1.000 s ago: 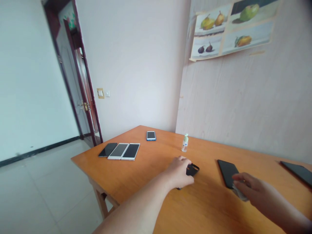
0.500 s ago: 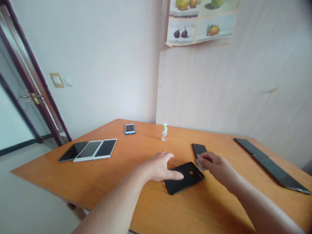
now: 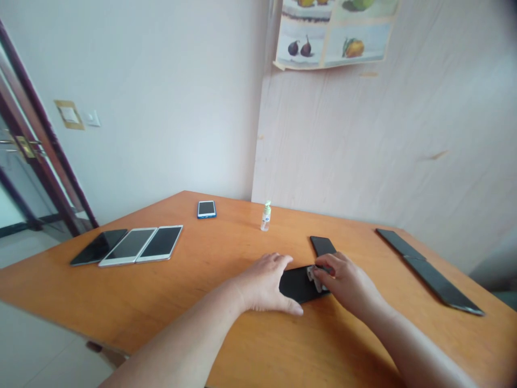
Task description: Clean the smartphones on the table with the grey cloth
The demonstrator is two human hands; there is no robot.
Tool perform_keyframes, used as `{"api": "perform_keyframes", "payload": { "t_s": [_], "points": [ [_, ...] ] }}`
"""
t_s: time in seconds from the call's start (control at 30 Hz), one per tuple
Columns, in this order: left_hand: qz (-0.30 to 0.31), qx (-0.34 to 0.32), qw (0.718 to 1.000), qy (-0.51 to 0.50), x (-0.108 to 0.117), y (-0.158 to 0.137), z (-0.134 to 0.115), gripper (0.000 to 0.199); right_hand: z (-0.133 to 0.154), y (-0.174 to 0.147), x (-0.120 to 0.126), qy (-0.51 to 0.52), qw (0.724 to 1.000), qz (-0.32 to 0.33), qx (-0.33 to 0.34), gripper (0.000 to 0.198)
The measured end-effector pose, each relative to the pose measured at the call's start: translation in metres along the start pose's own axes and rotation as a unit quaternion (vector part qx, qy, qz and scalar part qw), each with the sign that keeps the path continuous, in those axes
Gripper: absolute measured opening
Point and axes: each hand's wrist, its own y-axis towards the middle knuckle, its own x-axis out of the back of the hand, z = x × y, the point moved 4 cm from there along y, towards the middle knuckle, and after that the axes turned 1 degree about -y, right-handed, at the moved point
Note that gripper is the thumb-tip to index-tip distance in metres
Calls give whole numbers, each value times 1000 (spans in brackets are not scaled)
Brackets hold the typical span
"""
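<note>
A black phone case [image 3: 297,283] lies on the table, its right end partly covered by my right hand. My left hand [image 3: 269,285] is around its left end, with the thumb along the near edge and the fingers by the far edge. Pinched in my right hand [image 3: 343,280] is a crumpled whitish tissue [image 3: 317,279], pressed against the right part of the case. Just beyond that hand lies a dark phone [image 3: 322,246], partly hidden by the fingers.
A small pump bottle [image 3: 265,218] stands upright farther back, right of a blue-edged phone [image 3: 207,209]. At left, a black tablet [image 3: 99,247] and two white tablets [image 3: 128,247] lie side by side. Two long dark flat devices [image 3: 442,283] lie at right on the wooden table [image 3: 194,248].
My right hand has brought the tissue leftward onto the case. The case is turned straighter, and my left thumb has moved from its surface to its near edge. The view has shifted slightly right.
</note>
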Motion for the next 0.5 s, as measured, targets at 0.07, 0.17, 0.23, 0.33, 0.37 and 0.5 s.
{"api": "perform_keyframes", "payload": {
  "t_s": [0.07, 0.17, 0.23, 0.33, 0.37, 0.5],
  "points": [
    [0, 10, 1000, -5, 4, -1, 4, 105, -6, -1, 2, -48, 998, -4, -27, 19],
    [10, 12, 1000, -11, 10, -4, 7, 101, -8, -1, -3, -63, 998, 25, -15, 13],
    [12, 8, 1000, 2, 13, -6, 7, 90, -5, -1, -9, -62, 997, 45, 5, 13],
    [18, 4, 999, 37, 13, -5, 3, 78, 9, -2, -15, -48, 997, 47, 26, 19],
    [23, 3, 999, 47, 12, -5, 2, 77, 18, -3, -16, -32, 998, 46, 39, 20],
    [49, 10, 996, 74, 10, -3, -3, 76, 63, -15, -24, 80, 982, 78, 153, 23]
  ]
}}
